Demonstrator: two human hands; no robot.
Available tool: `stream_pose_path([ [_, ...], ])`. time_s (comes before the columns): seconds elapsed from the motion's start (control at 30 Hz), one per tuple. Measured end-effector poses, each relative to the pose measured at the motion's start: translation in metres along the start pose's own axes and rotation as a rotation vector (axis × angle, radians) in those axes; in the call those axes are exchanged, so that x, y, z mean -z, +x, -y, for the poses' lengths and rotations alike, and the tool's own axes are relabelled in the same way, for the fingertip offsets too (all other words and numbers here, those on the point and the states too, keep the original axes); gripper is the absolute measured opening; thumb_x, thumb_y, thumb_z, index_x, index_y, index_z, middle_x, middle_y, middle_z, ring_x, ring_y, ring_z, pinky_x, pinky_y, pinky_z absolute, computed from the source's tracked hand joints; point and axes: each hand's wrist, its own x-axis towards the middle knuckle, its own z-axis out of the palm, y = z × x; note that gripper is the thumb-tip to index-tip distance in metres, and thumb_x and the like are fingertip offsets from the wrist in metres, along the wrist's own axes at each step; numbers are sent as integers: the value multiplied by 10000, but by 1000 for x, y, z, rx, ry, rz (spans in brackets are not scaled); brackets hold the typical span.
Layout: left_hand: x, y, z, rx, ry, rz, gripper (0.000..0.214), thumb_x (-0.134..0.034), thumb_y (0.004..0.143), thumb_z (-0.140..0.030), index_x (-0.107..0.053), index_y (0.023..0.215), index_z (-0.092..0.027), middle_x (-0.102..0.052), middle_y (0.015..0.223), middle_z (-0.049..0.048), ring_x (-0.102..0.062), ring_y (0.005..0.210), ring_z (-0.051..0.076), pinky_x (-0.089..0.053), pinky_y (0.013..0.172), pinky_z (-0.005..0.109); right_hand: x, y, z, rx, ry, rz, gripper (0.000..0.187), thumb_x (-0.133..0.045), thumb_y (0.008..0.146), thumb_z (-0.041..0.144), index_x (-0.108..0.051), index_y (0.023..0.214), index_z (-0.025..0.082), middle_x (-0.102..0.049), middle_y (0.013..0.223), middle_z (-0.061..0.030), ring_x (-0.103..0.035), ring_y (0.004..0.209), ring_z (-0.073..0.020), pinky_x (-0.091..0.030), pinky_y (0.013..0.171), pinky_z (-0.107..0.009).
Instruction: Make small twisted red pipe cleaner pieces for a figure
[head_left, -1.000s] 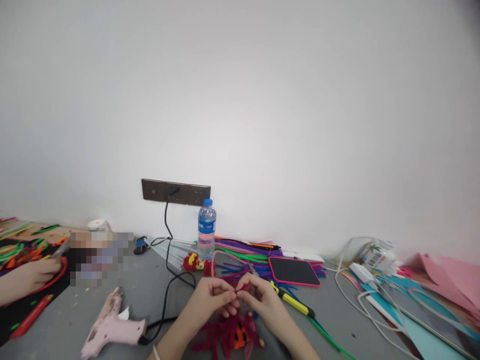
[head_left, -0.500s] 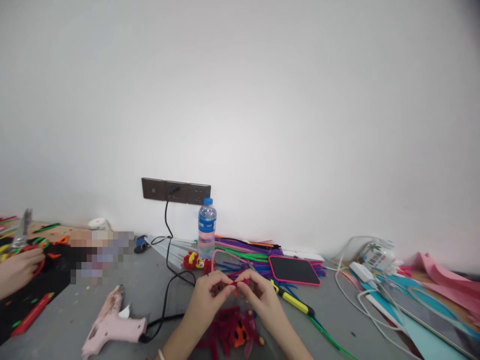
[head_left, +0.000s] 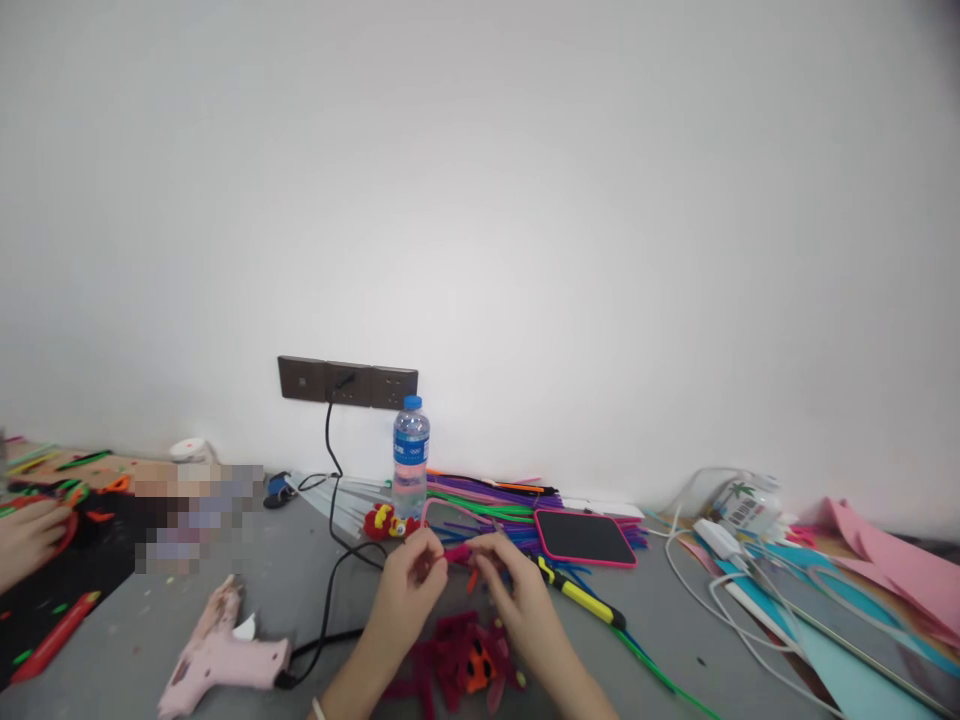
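Closest to you, low in the view and below the gap between your wrists, a dark red fuzzy figure (head_left: 454, 645) with an orange, black-marked patch lies on the grey table (head_left: 285, 600), apart from your fingertips. Just beyond it is the relation that matters: a small dark pink piece (head_left: 457, 553) sits between your two hands, to the right of the left hand (head_left: 415, 585) and to the left of the right hand (head_left: 516, 590), its long axis running roughly side to side. The right fingertips look nearer to it and seem to pinch its end; a thin orange sliver (head_left: 472, 580) shows just beside your right thumb. Your left hand is curled, thumb and forefinger bent round towards each other, but you cannot tell from here whether they grip the piece's other end. Both forearms come up from the bottom edge and slant inward, so the hands face each other, fingers bent. Beyond your right hand lies a yellow-and-black tool (head_left: 585, 595), slanting away from you. Farther back are a red-and-yellow figure (head_left: 381, 520), a pink-rimmed phone (head_left: 585, 537) and an upright water bottle (head_left: 410, 455), in front of the wall (head_left: 600, 250).
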Motion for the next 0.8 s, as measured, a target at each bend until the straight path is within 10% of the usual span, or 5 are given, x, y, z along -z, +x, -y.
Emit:
stream_pose_path([
  [0.17,7,8,8,94,-216,-97,266,-532,773,-373,-417,592,-215,-428,560,-49,-421,527,124,-365,531,220,4,2,-17,70,-199,8,319,-399,879,110,-640,1053,225,-668,1076,-84,-569,1062,-251,-390,955,-401],
  [0.47,4,9,13,177,-181,-123,416,-612,744,-560,-495,580,-195,-429,485,-59,-419,477,110,-358,501,213,-1,0,-24,-70,-436,135,251,-508,763,40,-656,840,227,-655,849,-38,-597,884,-248,-391,794,-365],
  [0.8,3,12,11,120,-258,-143,316,-701,697,-426,-495,630,-196,-487,616,-49,-486,552,116,-436,505,205,9,9,-19,-85,-34,-132,257,-550,860,427,-611,761,198,-603,675,-22,-537,620,-190,-397,612,-290],
])
